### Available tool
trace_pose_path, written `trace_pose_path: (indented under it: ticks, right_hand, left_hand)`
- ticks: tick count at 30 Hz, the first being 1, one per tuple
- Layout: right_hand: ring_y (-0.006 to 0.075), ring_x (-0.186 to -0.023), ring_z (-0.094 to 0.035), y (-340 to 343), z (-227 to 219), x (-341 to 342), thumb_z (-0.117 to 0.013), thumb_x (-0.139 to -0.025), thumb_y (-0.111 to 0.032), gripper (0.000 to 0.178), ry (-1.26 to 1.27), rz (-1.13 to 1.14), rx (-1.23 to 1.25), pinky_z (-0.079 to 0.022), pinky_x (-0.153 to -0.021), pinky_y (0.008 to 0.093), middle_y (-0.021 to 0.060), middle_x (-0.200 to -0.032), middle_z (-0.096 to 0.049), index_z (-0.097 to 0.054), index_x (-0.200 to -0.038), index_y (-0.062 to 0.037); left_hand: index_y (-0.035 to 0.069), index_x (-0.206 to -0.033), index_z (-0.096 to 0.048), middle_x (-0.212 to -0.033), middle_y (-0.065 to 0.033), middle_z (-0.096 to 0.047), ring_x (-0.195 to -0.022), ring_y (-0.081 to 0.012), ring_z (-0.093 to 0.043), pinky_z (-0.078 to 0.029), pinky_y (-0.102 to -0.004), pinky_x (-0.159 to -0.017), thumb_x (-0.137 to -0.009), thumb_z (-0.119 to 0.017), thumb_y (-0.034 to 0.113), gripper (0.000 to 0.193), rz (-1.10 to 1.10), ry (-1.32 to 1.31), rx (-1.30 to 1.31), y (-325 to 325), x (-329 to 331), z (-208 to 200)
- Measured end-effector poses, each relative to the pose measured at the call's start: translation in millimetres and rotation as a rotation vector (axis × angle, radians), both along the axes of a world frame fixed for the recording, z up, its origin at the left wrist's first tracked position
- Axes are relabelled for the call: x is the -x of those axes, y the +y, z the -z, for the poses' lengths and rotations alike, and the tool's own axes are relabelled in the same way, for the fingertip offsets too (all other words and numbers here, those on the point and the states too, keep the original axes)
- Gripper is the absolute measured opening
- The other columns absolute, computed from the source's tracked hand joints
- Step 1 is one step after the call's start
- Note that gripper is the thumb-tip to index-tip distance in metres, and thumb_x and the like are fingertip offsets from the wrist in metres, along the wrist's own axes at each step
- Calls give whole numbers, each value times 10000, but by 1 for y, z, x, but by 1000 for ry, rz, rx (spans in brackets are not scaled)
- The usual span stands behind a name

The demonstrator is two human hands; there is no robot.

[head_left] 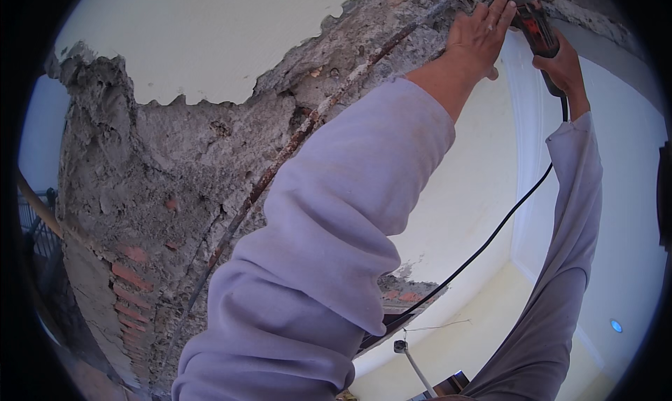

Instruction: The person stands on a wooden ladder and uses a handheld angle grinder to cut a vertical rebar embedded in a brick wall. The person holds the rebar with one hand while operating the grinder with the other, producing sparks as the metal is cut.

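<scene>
Broken concrete [189, 149], power tool [537, 31], right hand [563, 63] clasping its rear, left hand [478, 38] outstretched beside its head

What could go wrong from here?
The left hand is close to the power tool's head; a slip might injure it.
The black cord runs past the right sleeve and could snag.
The broken masonry looks crumbly and might shed bits.

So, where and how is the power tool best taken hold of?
Grip the power tool probably around its slim lower body, from below and the right, as the right hand does: it slants steeply, with the cord leaving its lower end.
</scene>
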State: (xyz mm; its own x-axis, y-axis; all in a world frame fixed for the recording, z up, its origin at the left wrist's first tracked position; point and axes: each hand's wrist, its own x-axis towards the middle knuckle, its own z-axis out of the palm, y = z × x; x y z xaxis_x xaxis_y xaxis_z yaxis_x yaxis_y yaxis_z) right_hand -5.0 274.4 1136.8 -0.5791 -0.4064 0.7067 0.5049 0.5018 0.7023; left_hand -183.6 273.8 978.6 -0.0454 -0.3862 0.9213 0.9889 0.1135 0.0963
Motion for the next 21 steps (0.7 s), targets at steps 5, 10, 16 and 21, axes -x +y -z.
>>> trace_pose_path:
  ticks: [5,10,16,21]
  right_hand:
    - [288,-992,-670,-2,0,-1,-745,-589,-218,744,15,59,32,-513,-911,384,145,-1088,-699,-587,-1297,-56]
    - [289,-998,-672,-2,-2,-1,-747,-587,-220,738,29,73,42,-514,-909,386,145,-1086,-701,-590,-1290,-57]
    - [239,-858,-628,1,-1,-1,-736,-589,-172,639,13,2,-6,-502,-836,336,90,-970,-674,-612,-1206,-64]
    - [281,-992,-671,-1,-1,-1,-744,-596,-223,707,-4,30,26,-510,-913,378,137,-1085,-702,-603,-1269,-61]
  left_hand:
    - [107,-1614,-127,-1679,-87,-127,-1370,-235,-401,-505,-397,-940,-566,-927,524,1383,9,4,3,0,0,0]
    - [104,-1613,-126,-1677,-92,-134,-1370,-237,-404,-505,-399,-944,-563,-932,514,1386,10,5,-7,0,0,0]
    - [101,-1612,-130,-1680,-93,-129,-1378,-240,-403,-500,-400,-962,-562,-932,508,1383,19,11,-4,0,0,0]
    - [101,-1612,-133,-1679,-90,-133,-1379,-239,-400,-497,-407,-960,-562,-932,509,1381,11,9,-24,2,0,0]
